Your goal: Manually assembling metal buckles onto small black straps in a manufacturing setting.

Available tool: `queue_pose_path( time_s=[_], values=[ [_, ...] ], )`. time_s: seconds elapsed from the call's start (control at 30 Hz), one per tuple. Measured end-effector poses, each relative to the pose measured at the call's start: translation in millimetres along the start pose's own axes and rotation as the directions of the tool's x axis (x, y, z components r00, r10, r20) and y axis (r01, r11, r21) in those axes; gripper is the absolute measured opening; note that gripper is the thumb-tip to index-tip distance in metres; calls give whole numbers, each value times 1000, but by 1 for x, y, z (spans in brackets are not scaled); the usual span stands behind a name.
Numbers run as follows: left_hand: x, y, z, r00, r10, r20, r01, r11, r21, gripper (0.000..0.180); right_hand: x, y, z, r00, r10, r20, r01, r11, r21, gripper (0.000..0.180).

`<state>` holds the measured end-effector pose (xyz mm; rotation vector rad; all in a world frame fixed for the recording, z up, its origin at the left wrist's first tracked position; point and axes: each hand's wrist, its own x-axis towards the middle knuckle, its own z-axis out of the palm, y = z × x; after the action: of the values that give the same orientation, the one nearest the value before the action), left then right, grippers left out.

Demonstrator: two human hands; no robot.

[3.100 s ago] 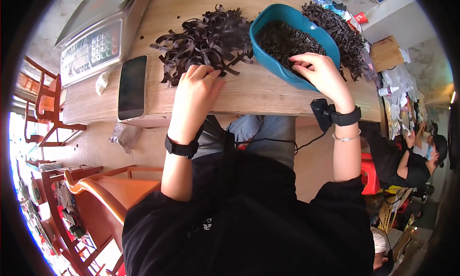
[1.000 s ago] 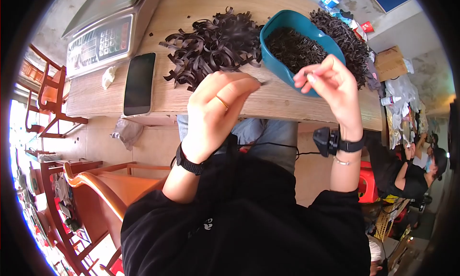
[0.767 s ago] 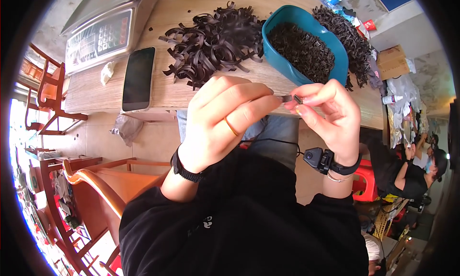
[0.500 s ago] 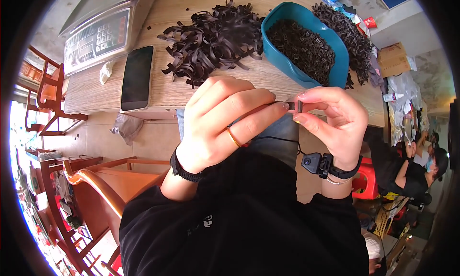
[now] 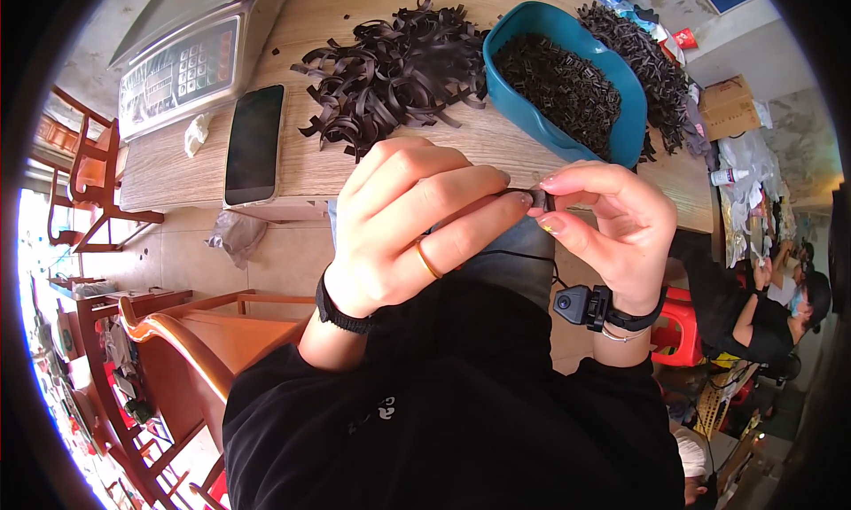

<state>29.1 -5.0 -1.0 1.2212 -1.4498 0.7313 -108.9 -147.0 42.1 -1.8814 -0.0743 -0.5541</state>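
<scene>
In front of the table's near edge, my left hand (image 5: 417,222) is closed, pinching a dark strip (image 5: 538,199) whose short end sticks out past the fingertips. My right hand (image 5: 616,222) meets it from the other side, thumb and forefinger bent around that end. Most of the strip is hidden by my left fingers. Beyond the hands lies a loose heap of long dark brown strips (image 5: 399,71). To its right stands a teal plastic basin (image 5: 634,111) holding many short dark pieces (image 5: 558,89).
A digital scale (image 5: 182,67) sits at the table's left, near a black phone (image 5: 254,144) and a crumpled white tissue (image 5: 197,135). Another dark heap (image 5: 643,71) lies behind the basin. A wooden chair (image 5: 204,342) is at lower left; a red stool (image 5: 678,328) and another person (image 5: 771,319) are at right.
My right fingertips have shifted slightly left, closer to my left fingertips. The small dark end between them has tilted and moved left too. My left hand has barely moved.
</scene>
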Motion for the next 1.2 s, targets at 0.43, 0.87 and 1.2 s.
queue_pose_path(
  time_s=[0.43,0.87,1.2],
  values=[
    [1,2,-1,999,-25,41,26,1000,-17,30,1,-2,3,1000,-6,13,6,1000,3,26],
    [-5,6,6,975,-213,-71,205,974,-98,26,0,2,9,998,38,-59,-34,997,66,26],
    [-3,13,7,986,-163,-40,158,982,-104,30,-1,2,11,998,60,-13,-58,988,142,25]
  ],
)
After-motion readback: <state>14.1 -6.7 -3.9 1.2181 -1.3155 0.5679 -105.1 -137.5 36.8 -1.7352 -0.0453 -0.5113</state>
